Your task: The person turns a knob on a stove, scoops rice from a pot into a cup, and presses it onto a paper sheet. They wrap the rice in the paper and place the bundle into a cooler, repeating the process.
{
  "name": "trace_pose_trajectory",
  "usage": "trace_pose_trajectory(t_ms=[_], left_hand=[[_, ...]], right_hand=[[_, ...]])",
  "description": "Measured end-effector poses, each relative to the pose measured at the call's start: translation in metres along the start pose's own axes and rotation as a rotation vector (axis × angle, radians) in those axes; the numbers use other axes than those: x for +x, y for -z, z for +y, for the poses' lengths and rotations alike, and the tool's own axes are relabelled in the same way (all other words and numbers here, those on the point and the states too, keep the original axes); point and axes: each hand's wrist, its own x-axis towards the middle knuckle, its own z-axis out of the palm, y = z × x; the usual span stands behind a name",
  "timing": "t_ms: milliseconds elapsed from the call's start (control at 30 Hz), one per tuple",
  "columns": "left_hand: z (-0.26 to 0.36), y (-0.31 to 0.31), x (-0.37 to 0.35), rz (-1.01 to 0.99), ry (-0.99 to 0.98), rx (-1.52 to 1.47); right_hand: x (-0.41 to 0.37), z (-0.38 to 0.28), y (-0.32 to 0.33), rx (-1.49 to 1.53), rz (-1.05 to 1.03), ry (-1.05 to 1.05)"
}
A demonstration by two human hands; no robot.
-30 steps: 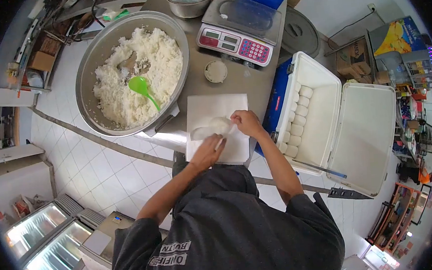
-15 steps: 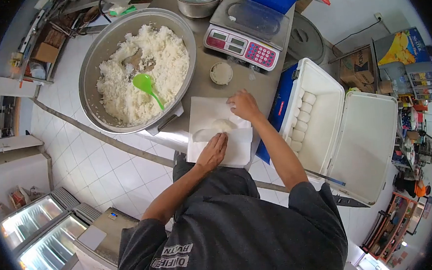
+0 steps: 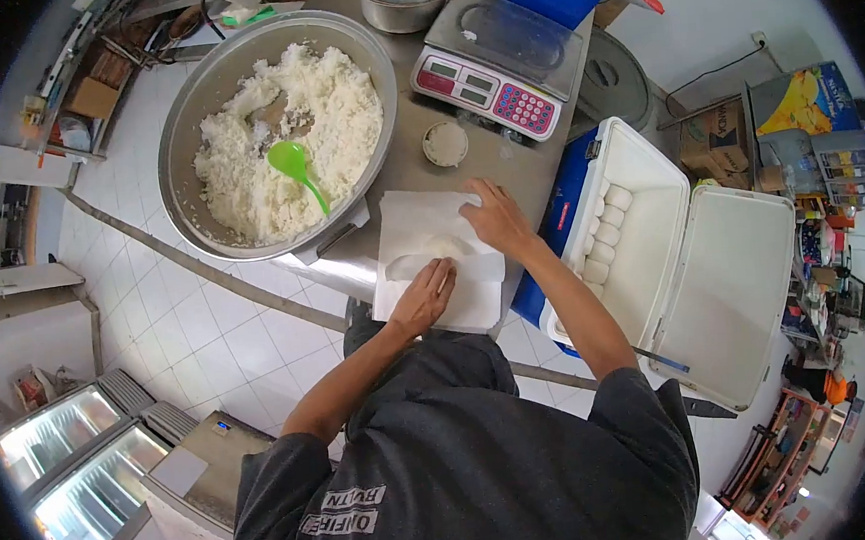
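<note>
White paper sheet [image 3: 404, 217]: nearest item, overhanging the near edge of the steel surface [image 3: 416, 171], folded over a rice portion [image 3: 441, 247] at mid-sheet. Left hand [image 3: 422, 296]: fingers together, flat on the near flap, gripping nothing. Right hand [image 3: 494, 217]: fingers spread, pressing the far corner.

Likely faults:
- fold springing open if pressure lifts
- grains squeezed out sideways under a heavy palm
- sheet sliding off the overhang

Farther out: green spoon [image 3: 295, 169] in the rice basin [image 3: 176, 157], scale [image 3: 498, 60], open cooler [image 3: 636, 170] at right.

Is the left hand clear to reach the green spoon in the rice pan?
Probably yes: the left hand lies flat on the paper, and the green spoon lies uncovered on the rice, nothing standing between.
</note>
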Motion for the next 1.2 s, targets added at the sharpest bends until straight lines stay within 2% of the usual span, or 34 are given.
trace_pose_trajectory(t_ms=[133, 200, 233, 300, 333, 533, 600, 733, 800, 833, 900, 933, 1000, 1133, 1200], left_hand=[[-0.005, 0.006, 0.003, 0.013, -0.020, -0.009], [-0.007, 0.005, 0.004, 0.008, -0.028, -0.037], [-0.008, 0.006, 0.004, 0.007, -0.032, -0.041], [-0.009, 0.009, 0.003, -0.173, 0.001, -0.043], [-0.010, 0.011, 0.003, -0.176, -0.003, -0.043], [-0.012, 0.023, -0.003, -0.045, -0.116, 0.064], [-0.002, 0.052, 0.005, -0.054, -0.186, 0.059], [-0.026, 0.032, 0.028, -0.032, -0.286, -0.006], [-0.045, 0.020, 0.025, -0.038, -0.150, -0.146], [-0.049, 0.022, 0.021, -0.058, -0.092, -0.200], [-0.054, 0.027, 0.014, -0.093, -0.069, -0.194], [-0.057, 0.029, 0.012, -0.124, -0.038, -0.186], [-0.066, 0.026, 0.011, -0.151, -0.049, -0.189], [-0.086, 0.009, 0.010, -0.237, -0.059, -0.145], [-0.085, 0.014, 0.023, -0.254, -0.011, -0.179]], right_hand=[[-0.036, -0.024, 0.007, 0.156, -0.159, -0.007], [-0.060, -0.038, 0.004, 0.011, -0.263, 0.181], [-0.070, -0.044, 0.001, 0.008, -0.263, 0.176], [-0.085, -0.056, -0.006, -0.065, -0.215, 0.181], [-0.089, -0.057, -0.010, -0.066, -0.213, 0.176], [-0.092, -0.079, -0.016, -0.186, -0.057, 0.031], [-0.097, -0.085, -0.023, -0.128, -0.058, -0.053], [-0.108, -0.086, -0.044, -0.022, -0.031, -0.197], [-0.111, -0.083, -0.054, 0.181, -0.004, -0.356], [-0.113, -0.086, -0.052, 0.177, -0.001, -0.364], [-0.110, -0.098, -0.042, 0.356, 0.087, -0.557], [-0.110, -0.099, -0.041, 0.357, 0.091, -0.563], [-0.117, -0.094, -0.043, 0.191, 0.009, -0.446], [-0.125, -0.076, -0.052, 0.038, -0.116, -0.416], [-0.116, -0.063, -0.054, 0.115, -0.295, -0.632]])
